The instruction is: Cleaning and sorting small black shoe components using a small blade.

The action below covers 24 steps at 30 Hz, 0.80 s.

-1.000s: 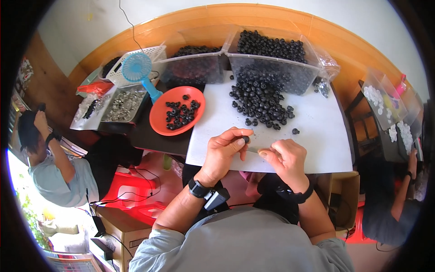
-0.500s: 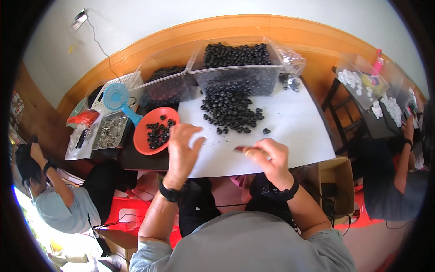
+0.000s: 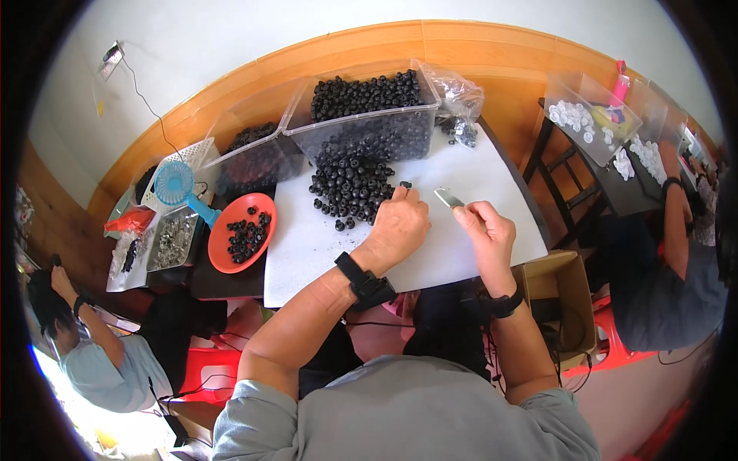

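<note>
My left hand reaches over the white sheet, its fingertips pinched on a small round black part at the right edge of the heap. The loose heap of black parts lies in front of a clear bin. To the right, my right hand is closed on a small knife, whose flat shiny blade points up and left, apart from the left hand. The knife's handle is hidden in the fingers. Left of the sheet, an orange-red plate holds several black parts.
Clear bins of black parts stand along the back. A blue fan and a metal tray of small parts are at the left. An open cardboard box is below the table's right edge. People sit on both sides.
My left hand has moved right, from beside the plate to the heap's right edge, and now pinches a black part. The right hand has turned the knife so its blade shows.
</note>
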Available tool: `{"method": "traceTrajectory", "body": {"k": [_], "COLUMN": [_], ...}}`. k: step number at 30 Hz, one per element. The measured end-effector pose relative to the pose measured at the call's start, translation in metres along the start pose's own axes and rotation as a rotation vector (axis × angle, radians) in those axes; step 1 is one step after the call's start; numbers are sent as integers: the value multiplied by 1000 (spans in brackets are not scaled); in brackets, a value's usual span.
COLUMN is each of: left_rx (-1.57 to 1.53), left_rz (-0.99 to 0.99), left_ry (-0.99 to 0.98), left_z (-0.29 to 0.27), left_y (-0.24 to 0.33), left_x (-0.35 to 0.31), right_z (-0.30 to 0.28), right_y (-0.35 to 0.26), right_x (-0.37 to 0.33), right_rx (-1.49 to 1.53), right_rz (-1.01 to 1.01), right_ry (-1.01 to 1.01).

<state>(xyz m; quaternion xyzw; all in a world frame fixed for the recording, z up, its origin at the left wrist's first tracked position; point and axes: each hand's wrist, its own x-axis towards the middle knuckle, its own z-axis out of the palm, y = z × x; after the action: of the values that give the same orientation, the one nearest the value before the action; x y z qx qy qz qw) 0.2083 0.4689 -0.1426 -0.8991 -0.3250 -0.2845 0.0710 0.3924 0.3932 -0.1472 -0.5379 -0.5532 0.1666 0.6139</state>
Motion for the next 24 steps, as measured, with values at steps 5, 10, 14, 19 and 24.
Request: {"method": "traceTrajectory", "body": {"k": [5, 10, 14, 19, 24], "left_rx": [-6, -253, -336, -184, -79], "left_rz": [37, -66, -345, -442, -518], "left_ry": [-22, 165, 216, 261, 331], "left_z": [-4, -65, -96, -100, -98], "left_y": [-4, -1, -31, -43, -35], "left_x": [-8, -42, -101, -151, -157], "right_z": [2, 2, 6, 43, 88], "right_y": [4, 4, -4, -44, -47], "right_x": [-5, -8, -9, -33, -61], "right_rx": [-19, -76, -352, -331, -438], "right_rz": [-69, -183, -416, -630, -747], "right_ry": [-22, 3, -65, -279, -433]}}
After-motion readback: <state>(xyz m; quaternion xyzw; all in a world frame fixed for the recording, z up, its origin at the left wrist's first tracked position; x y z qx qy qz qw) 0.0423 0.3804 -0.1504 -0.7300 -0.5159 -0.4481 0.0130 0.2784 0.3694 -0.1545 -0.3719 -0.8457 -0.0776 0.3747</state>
